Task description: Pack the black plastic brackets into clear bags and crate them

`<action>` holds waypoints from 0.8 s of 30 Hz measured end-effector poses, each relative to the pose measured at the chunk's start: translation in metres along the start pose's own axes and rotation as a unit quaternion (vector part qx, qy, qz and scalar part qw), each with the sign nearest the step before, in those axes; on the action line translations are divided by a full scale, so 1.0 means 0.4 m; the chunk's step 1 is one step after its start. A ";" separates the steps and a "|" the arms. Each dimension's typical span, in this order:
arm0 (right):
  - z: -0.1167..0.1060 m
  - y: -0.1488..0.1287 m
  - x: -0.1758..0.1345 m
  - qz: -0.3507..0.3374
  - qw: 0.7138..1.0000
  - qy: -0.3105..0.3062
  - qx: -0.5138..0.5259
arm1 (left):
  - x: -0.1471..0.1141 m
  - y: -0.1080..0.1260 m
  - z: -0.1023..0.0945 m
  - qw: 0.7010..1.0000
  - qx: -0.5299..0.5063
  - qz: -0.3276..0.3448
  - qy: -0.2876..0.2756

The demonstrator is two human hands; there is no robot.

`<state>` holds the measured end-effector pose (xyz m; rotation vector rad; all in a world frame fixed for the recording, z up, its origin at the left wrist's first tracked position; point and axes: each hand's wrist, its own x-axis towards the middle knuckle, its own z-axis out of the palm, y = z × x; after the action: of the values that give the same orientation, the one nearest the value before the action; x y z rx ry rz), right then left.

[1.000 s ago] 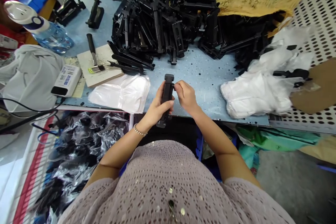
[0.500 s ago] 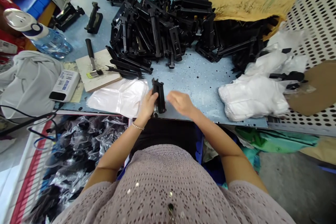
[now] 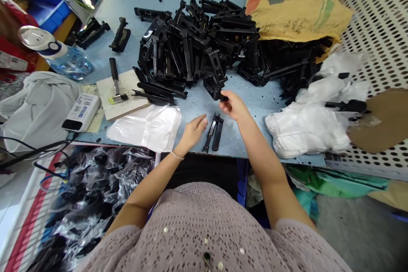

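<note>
On the blue table (image 3: 251,123) a black plastic part (image 3: 217,132) with two long arms lies near the front edge. My left hand (image 3: 193,131) hovers just left of it, fingers stretched out and holding nothing. Further forward, my right hand (image 3: 235,105) grips the near end of another black plastic part (image 3: 212,87) at the front of a big heap of similar parts (image 3: 188,46). The fingertips of my right hand are partly hidden behind that part.
A hammer (image 3: 115,80) rests on a board (image 3: 127,108) at the left, near clear plastic bags (image 3: 149,125), a white box (image 3: 81,112) and a water bottle (image 3: 65,57). White bags (image 3: 296,123) lie right, below a yellow sack (image 3: 296,4). Bagged parts fill a crate (image 3: 35,204) lower left.
My left hand has let go of the black part, which now lies on the table. My right hand has moved forward and taken hold of another part at the heap. The view has shifted slightly.
</note>
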<state>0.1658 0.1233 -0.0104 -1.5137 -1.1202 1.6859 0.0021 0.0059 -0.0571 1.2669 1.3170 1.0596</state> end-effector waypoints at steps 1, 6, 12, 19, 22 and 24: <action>-0.004 0.023 -0.046 0.016 0.997 -0.044 0.061 | 0.018 0.011 -0.004 0.995 -0.093 -0.032 -0.001; 0.024 0.111 -0.235 0.053 0.977 -0.208 -0.010 | 0.055 0.084 -0.011 0.892 -0.430 -0.140 0.007; 0.038 0.056 -0.218 -0.354 0.861 0.075 -0.358 | -0.036 0.139 -0.018 0.914 -0.386 -0.121 -0.041; 0.070 0.044 -0.184 -0.333 0.887 -0.013 -0.318 | -0.048 0.153 -0.034 0.921 -0.372 -0.114 0.009; 0.079 0.077 -0.243 -0.415 0.840 -0.081 -0.338 | -0.028 0.154 -0.058 0.919 -0.375 -0.118 0.036; 0.089 0.106 -0.280 -0.468 0.791 -0.094 -0.382 | -0.020 0.153 -0.066 0.914 -0.384 -0.128 0.027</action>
<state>0.1536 -0.0001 0.0044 -0.8307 -2.3415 0.6811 -0.0158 0.0033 0.0075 0.4626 0.9130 1.2484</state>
